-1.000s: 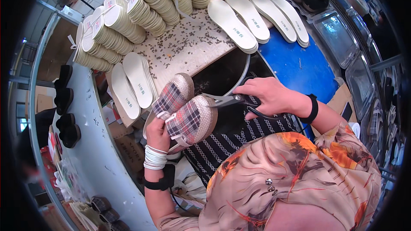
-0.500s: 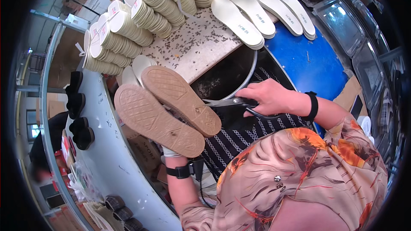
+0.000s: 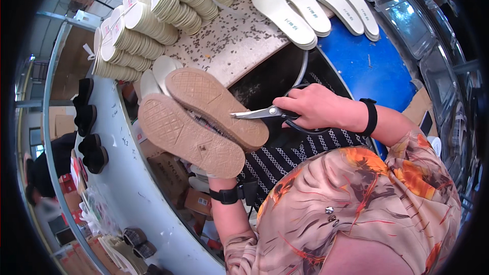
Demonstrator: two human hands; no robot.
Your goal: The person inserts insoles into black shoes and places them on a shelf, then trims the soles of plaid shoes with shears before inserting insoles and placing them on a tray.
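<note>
A pair of shoes with tan, patterned soles is held with the soles facing up: the left shoe and the right shoe lie side by side. Behind and under them is my left hand, its fingers hidden by the soles; only the wrist area shows. White insole shapes show beyond the toes. My right hand is closed around the dark handles of a pair of scissors. The silver blades look closed, and their tip overlaps the right shoe's sole near its heel; whether it touches cannot be told.
Stacks of cream insoles line the far left of the speckled table. White insoles lie at its right, beside a blue surface. Dark shoes stand along the pale ledge to the left.
The scissors have moved left, so their tip now lies over the right shoe's sole. My right hand has moved slightly with them. The shoes have turned a little and shifted upward.
</note>
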